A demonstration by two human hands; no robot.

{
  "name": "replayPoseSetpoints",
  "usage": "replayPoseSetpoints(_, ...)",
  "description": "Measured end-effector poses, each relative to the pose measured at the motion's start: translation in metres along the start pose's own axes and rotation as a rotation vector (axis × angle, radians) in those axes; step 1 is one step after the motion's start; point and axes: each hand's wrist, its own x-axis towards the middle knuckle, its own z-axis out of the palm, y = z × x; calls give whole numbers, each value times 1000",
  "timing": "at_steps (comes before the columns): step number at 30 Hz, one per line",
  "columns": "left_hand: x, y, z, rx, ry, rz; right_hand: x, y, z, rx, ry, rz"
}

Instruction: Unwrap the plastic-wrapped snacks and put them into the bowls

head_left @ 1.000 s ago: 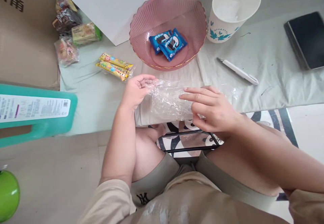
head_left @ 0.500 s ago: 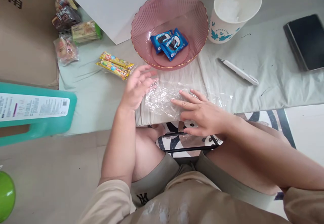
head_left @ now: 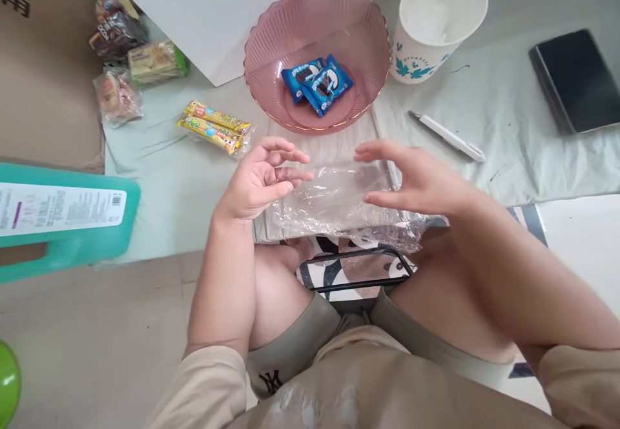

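Note:
A crinkled clear plastic bag (head_left: 334, 199) lies spread at the front edge of the cloth-covered surface, its lower right part hanging over the edge. Above its left end is my left hand (head_left: 266, 177), fingers apart and curved, holding nothing. My right hand (head_left: 407, 177) hovers over the right side of the bag, thumb and fingers parted, with nothing between them. Just beyond both hands stands a pink ribbed bowl (head_left: 271, 103) with a gold rim. Inside it lie blue snack packets (head_left: 328, 84). To the left of the bowl rests a clear pack of yellow snack sticks (head_left: 216, 125).
Several wrapped snacks (head_left: 155, 62) sit at the back left beside a cardboard box (head_left: 48, 80). A green jug (head_left: 97, 216) is at the left. To the right are a paper cup (head_left: 411, 48), a white pen (head_left: 450, 137) and a dark phone (head_left: 576, 80).
My right hand has lifted off the plastic bag and turned with its fingers apart. The bag lies flatter, its right part now over the edge. My left hand has shifted slightly.

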Motion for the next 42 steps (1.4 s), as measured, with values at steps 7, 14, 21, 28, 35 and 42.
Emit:
replayPoseSetpoints(7,5,-2,-8,95,285,96,-4,-10,-7,-61,-305,147)
replayPoseSetpoints(14,6,-2,2,22,111,43,-5,-5,-6,206,-132,94)
replayPoseSetpoints(21,3,7,16,-18,52,129,5,-17,21,-67,-295,71)
replayPoseSetpoints(28,2,3,18,-207,243,147,-2,-17,16,249,113,-32)
replayPoseSetpoints(35,4,-8,57,-253,-9,-198,0,-19,21,534,191,58)
replayPoseSetpoints(42,11,-13,53,171,159,-55,2,-1,25,431,182,141)
